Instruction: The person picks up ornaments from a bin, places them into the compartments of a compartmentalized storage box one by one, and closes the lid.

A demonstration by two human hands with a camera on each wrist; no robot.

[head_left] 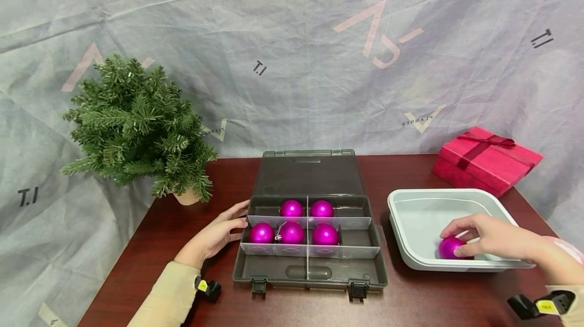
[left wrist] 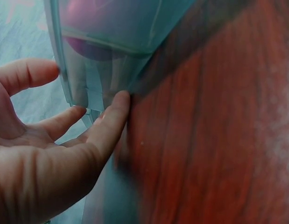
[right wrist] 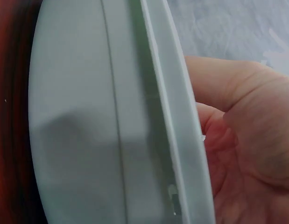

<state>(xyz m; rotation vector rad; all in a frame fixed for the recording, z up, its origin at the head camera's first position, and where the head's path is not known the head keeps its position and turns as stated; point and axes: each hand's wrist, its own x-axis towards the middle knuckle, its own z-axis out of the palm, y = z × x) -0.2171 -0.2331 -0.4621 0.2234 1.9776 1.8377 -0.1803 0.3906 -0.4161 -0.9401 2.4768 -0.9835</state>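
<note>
Shiny magenta ball (head_left: 449,247), held in the right hand (head_left: 497,236) inside a pale-grey plastic tub (head_left: 417,218).
Ball pinched between thumb and fingers; its smooth curve could slip that pinch and roll; the tub's raised rim could catch it if lifted low; left hand (head_left: 219,233), fingers loosely spread, gripping nothing, touches a smoky translucent plastic divided box (head_left: 265,268), which a push might shift; inside, five magenta balls (head_left: 325,234); behind the tub, red ribboned gift box (head_left: 488,160); far left, green potted artificial tree (head_left: 137,119).
</note>
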